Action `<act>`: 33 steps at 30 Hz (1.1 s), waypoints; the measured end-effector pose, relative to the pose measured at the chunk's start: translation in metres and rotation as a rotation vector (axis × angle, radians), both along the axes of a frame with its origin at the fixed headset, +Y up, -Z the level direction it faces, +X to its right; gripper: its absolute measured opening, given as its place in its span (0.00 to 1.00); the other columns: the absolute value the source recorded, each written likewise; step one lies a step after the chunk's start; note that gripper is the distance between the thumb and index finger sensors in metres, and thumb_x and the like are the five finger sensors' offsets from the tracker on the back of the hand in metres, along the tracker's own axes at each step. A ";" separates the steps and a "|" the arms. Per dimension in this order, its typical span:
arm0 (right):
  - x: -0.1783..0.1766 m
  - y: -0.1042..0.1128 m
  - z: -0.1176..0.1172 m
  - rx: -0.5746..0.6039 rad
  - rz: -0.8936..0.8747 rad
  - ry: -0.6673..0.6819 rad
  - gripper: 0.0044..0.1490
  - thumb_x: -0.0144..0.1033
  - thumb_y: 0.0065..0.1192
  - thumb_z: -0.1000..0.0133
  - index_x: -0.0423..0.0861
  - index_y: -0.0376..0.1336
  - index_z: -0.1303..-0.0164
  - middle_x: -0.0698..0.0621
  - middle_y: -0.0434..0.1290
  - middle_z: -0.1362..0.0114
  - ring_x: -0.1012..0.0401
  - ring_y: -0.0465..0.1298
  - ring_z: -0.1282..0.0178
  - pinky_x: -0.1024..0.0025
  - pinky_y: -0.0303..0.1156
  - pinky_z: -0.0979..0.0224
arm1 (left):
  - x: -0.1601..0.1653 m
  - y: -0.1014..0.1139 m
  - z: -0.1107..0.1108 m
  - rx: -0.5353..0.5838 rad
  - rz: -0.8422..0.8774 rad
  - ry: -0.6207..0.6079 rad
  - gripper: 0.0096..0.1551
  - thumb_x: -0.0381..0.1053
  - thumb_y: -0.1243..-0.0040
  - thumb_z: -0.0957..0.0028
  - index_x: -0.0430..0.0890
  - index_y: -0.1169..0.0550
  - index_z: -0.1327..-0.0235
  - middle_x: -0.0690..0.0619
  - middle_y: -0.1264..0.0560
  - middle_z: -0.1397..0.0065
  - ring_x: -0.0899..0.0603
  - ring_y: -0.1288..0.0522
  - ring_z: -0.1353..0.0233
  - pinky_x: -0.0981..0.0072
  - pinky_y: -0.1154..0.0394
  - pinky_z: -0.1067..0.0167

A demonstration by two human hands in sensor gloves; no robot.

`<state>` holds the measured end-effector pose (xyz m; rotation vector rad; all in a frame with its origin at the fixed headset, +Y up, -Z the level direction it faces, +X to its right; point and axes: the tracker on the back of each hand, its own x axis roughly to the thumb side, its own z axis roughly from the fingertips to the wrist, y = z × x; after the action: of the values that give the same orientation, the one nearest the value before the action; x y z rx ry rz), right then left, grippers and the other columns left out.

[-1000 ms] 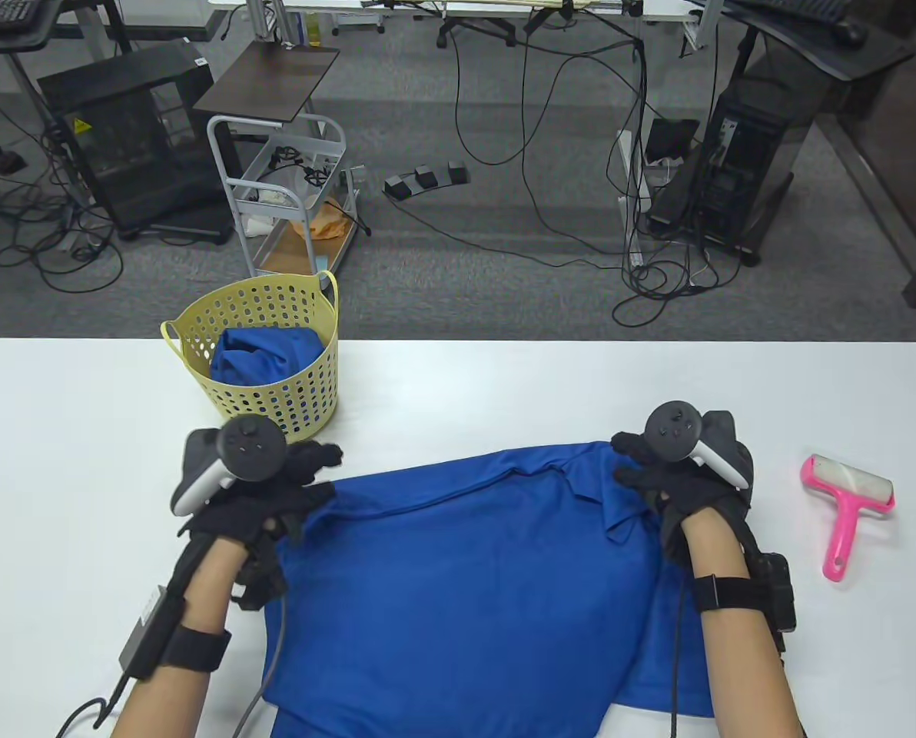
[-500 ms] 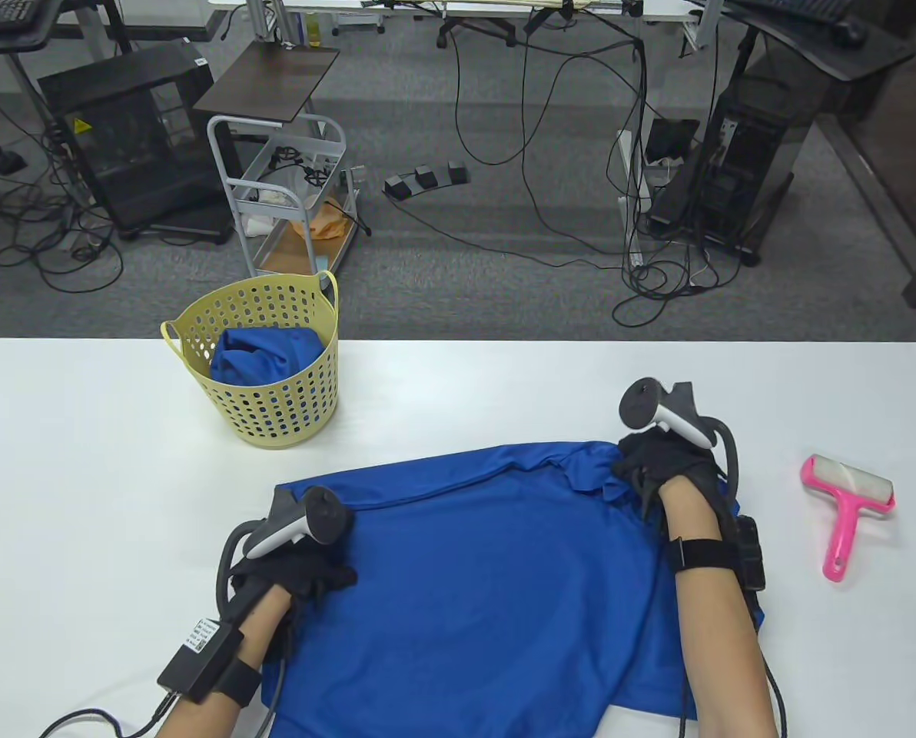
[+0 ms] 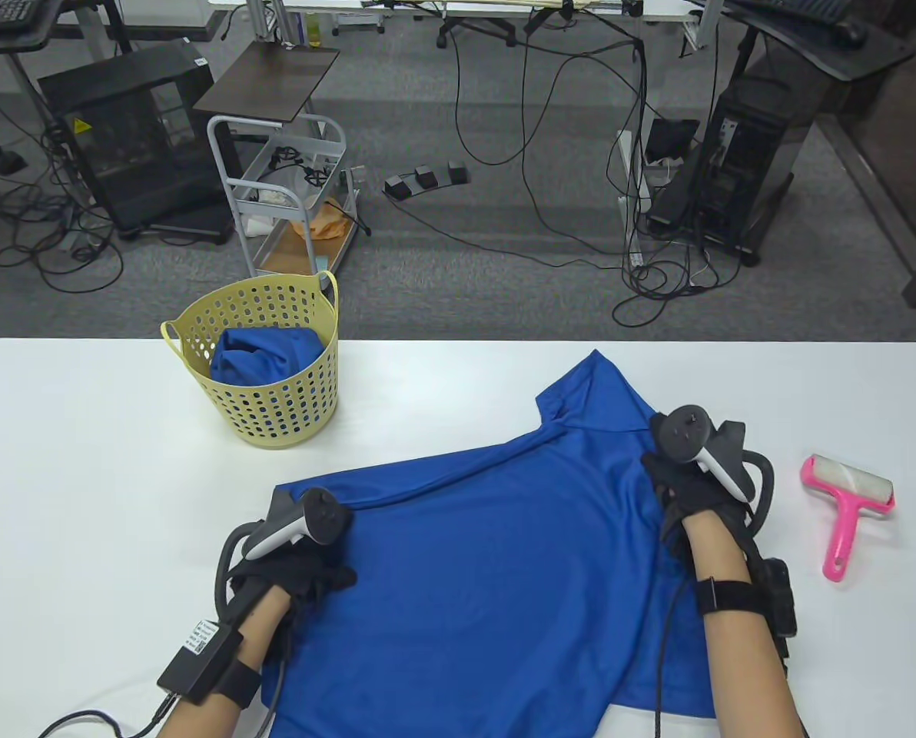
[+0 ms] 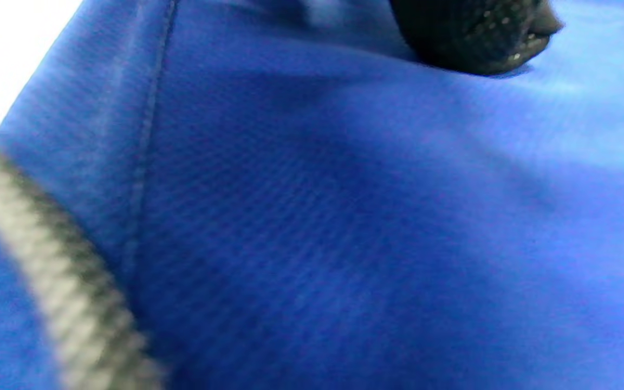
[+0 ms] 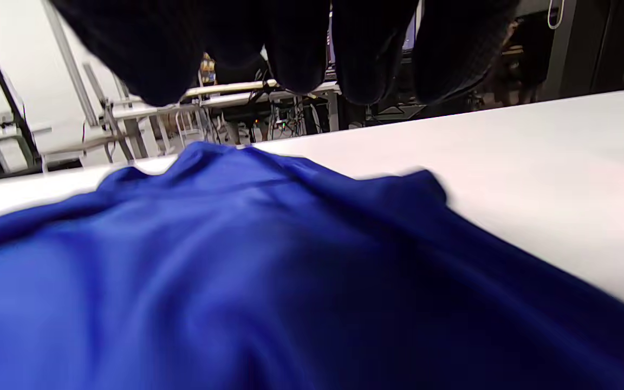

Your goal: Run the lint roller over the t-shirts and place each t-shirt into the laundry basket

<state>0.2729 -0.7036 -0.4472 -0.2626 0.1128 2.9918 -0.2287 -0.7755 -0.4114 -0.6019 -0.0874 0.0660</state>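
sleeve [image 3: 592,392] flipped out since before | hands [image 3: 293,573] on t-shirt [image 3: 489,569]

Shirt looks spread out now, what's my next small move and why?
Probably send the right hand right to grasp the pink lint roller, which lies untouched on the table. The blue t-shirt lies spread, the left hand rests on its left edge.

You get bright, even overhead light, faint shadows; both wrist views blur, cloth under your hands soft.
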 end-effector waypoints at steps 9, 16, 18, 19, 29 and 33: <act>-0.021 -0.036 0.103 -0.403 0.089 0.038 0.48 0.61 0.55 0.46 0.58 0.42 0.19 0.45 0.46 0.11 0.39 0.54 0.17 0.38 0.59 0.24 | -0.015 0.033 -0.033 0.090 -0.002 0.082 0.48 0.57 0.43 0.44 0.59 0.57 0.20 0.52 0.48 0.16 0.41 0.42 0.16 0.37 0.43 0.23; -0.014 -0.062 0.107 -0.523 0.017 0.015 0.50 0.63 0.50 0.48 0.58 0.34 0.22 0.45 0.33 0.14 0.39 0.41 0.18 0.38 0.53 0.23 | -0.020 0.025 -0.063 0.201 -0.113 0.121 0.30 0.58 0.41 0.46 0.61 0.34 0.29 0.55 0.36 0.24 0.52 0.28 0.32 0.41 0.35 0.27; -0.010 -0.064 0.106 -0.536 0.003 0.003 0.50 0.63 0.49 0.48 0.59 0.33 0.23 0.46 0.32 0.14 0.40 0.39 0.18 0.38 0.51 0.22 | -0.018 0.026 -0.065 0.310 -0.162 0.092 0.19 0.55 0.42 0.46 0.60 0.25 0.40 0.57 0.29 0.29 0.54 0.22 0.39 0.44 0.29 0.30; -0.009 -0.064 0.105 -0.531 0.000 0.000 0.50 0.63 0.49 0.48 0.59 0.33 0.23 0.47 0.31 0.14 0.40 0.38 0.18 0.38 0.50 0.22 | -0.016 0.026 -0.066 0.325 -0.200 0.065 0.19 0.55 0.42 0.47 0.61 0.23 0.43 0.58 0.28 0.31 0.55 0.20 0.41 0.46 0.27 0.32; -0.009 -0.066 0.106 -0.525 0.005 -0.002 0.50 0.62 0.47 0.49 0.59 0.32 0.24 0.46 0.31 0.15 0.41 0.38 0.19 0.38 0.48 0.22 | -0.008 0.026 -0.056 0.110 -0.249 0.010 0.34 0.68 0.40 0.51 0.69 0.37 0.31 0.54 0.41 0.19 0.50 0.31 0.25 0.40 0.33 0.26; -0.008 -0.066 0.107 -0.527 0.004 -0.004 0.50 0.62 0.48 0.49 0.60 0.32 0.24 0.47 0.31 0.15 0.42 0.38 0.18 0.39 0.48 0.22 | -0.004 0.029 -0.058 0.216 -0.253 -0.004 0.20 0.57 0.43 0.46 0.63 0.27 0.40 0.54 0.32 0.24 0.50 0.23 0.31 0.43 0.27 0.30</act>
<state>0.2647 -0.7694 -0.3406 -0.3190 0.9023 2.9063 -0.2328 -0.7467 -0.4690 -0.3936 -0.0212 -0.1880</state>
